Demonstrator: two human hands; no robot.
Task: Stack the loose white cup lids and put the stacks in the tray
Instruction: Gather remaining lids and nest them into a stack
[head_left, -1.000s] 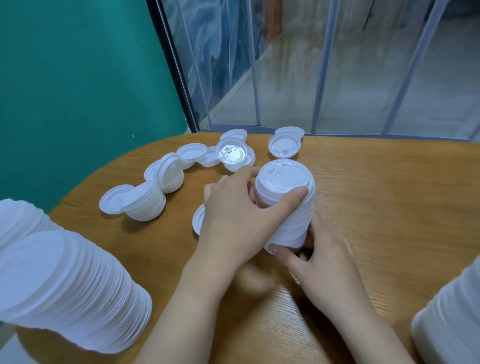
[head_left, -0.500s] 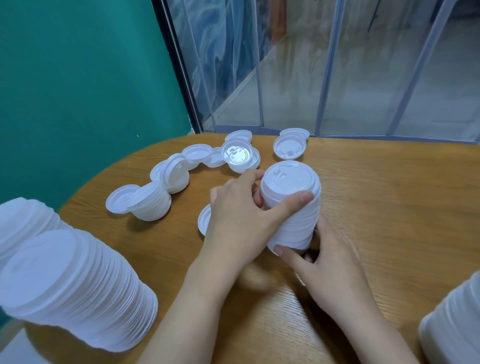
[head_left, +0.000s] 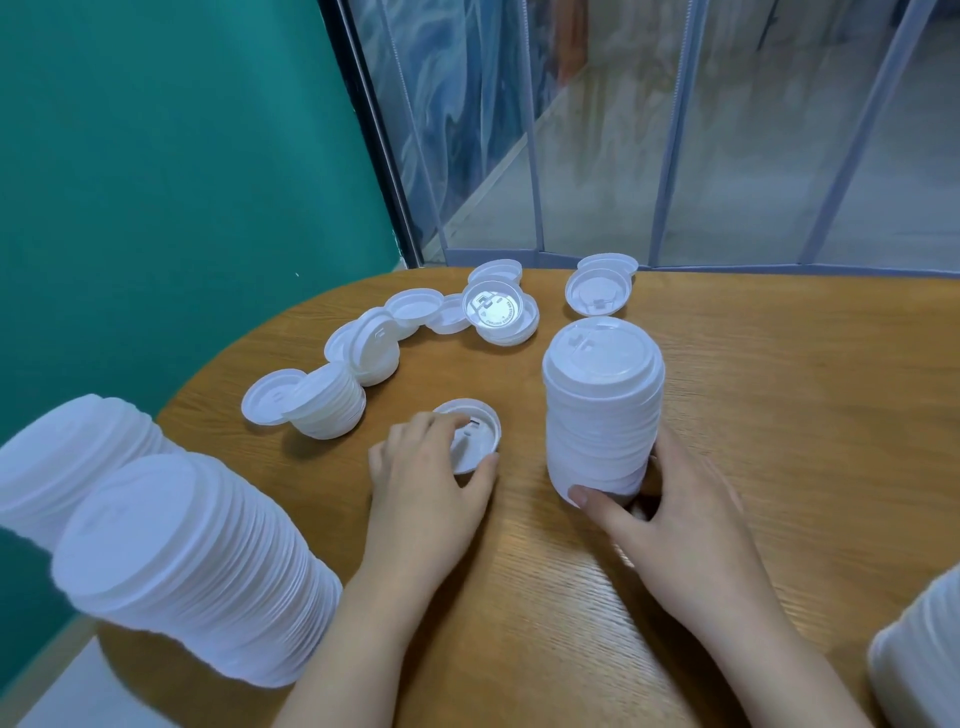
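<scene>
Left hand at frame centre, fingers and thumb curled round a single loose lid lying on the wooden table. Right hand grips the base of the upright lid stack, just right of that lid. More loose lids scattered upper centre. Two big stacks lower left. Tray not visible.

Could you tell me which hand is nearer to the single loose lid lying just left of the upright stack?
Left. The left hand grips the single lid; the right hand is beyond it, holding the upright stack's base.
</scene>
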